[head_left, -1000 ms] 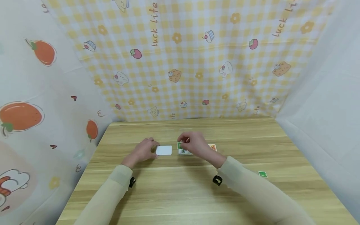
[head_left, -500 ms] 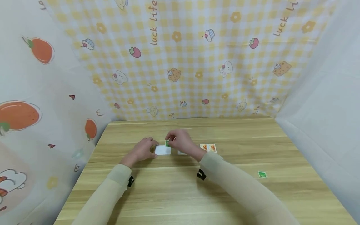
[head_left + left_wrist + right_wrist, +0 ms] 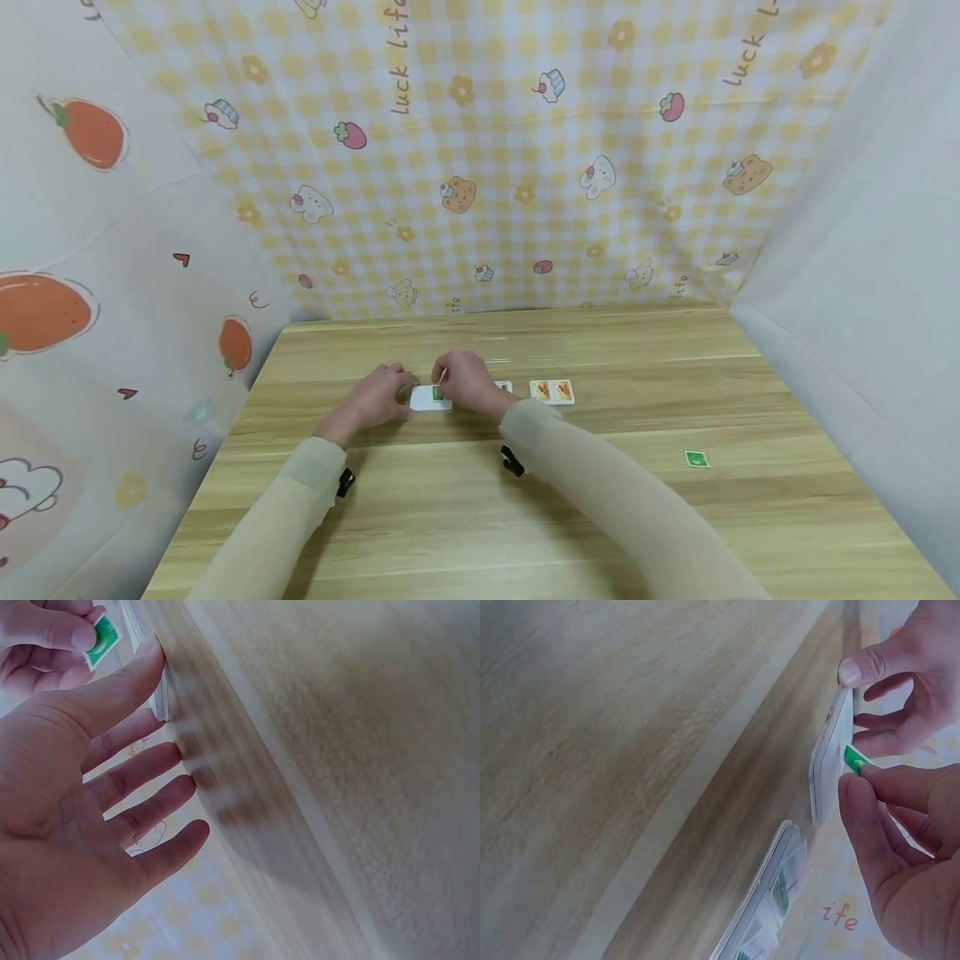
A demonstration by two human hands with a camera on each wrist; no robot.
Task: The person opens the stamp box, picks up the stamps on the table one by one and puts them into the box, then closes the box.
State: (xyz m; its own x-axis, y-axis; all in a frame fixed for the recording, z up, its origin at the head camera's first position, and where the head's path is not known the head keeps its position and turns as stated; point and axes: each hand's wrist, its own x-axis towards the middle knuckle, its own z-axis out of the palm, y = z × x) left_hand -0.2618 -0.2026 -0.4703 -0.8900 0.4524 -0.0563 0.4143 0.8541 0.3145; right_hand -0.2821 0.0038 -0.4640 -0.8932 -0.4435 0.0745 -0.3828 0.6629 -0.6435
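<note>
A small stack of white cards [image 3: 420,398] lies left of the table's middle, its top face blank. My left hand [image 3: 377,397] holds its left end, thumb on the near edge and index finger on the far edge; the other fingers are spread in the left wrist view. Between thumb and index finger, my right hand [image 3: 467,379] pinches a small green square sticker [image 3: 856,760] with a pale border. The sticker is over the right half of the white cards; I cannot tell whether it touches them. The right hand partly covers it in the head view.
A second card stack [image 3: 769,900] with green pictures is partly hidden behind the right hand in the head view. Right of it lies a card with two orange food pictures [image 3: 552,392]. Another green square [image 3: 696,459] lies farther right. A patterned cloth [image 3: 495,167] hangs behind the table.
My right hand has moved left with the green sticker, from the middle card stack to above the white cards. The card with food pictures is now uncovered. The left hand has stayed in place.
</note>
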